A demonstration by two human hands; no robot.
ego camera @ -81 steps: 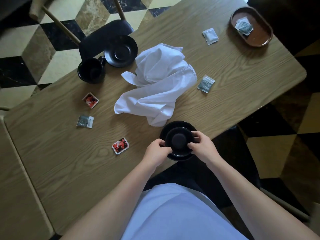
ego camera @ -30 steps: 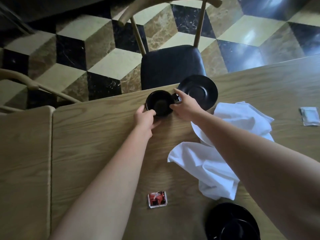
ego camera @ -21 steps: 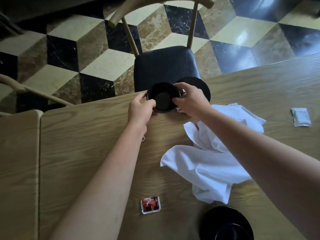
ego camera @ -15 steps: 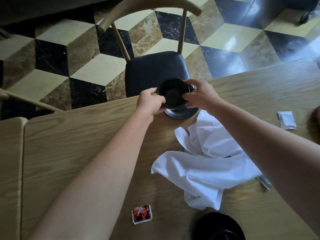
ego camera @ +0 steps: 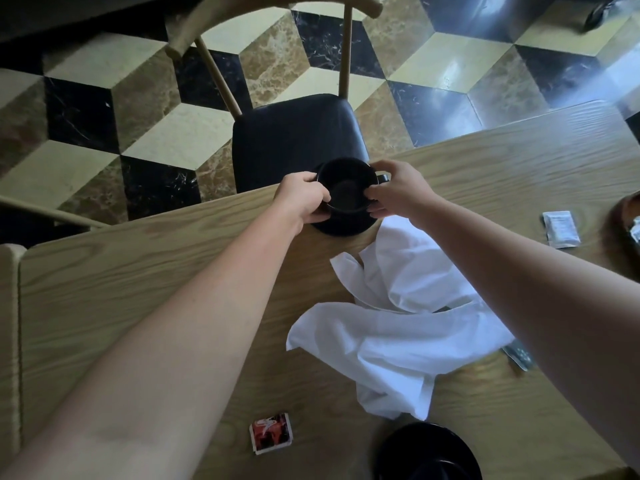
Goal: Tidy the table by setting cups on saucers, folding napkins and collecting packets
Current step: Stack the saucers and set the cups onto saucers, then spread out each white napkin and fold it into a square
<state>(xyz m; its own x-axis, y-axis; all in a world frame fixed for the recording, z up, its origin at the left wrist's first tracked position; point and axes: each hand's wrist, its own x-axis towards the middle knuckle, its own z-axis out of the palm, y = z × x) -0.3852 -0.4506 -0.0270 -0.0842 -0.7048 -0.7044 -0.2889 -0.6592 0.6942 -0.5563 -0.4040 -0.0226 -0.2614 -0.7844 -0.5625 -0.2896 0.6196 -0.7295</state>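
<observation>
In the head view, the left hand (ego camera: 304,199) and right hand (ego camera: 398,190) each kept a grip pressed on the black cup (ego camera: 347,188), which sat over the black saucer (ego camera: 346,226) at the tabletop (ego camera: 138,271) edge, twelve o'clock of the crumpled white napkin (ego camera: 398,323). A red packet (ego camera: 272,434) lay at seven o'clock of the napkin.

Left hand (ego camera: 304,199) and right hand (ego camera: 398,192) gripping black cup (ego camera: 347,187) above black saucer (ego camera: 346,225), crumpled white napkin (ego camera: 398,320) nearby on wooden table (ego camera: 138,271)
</observation>
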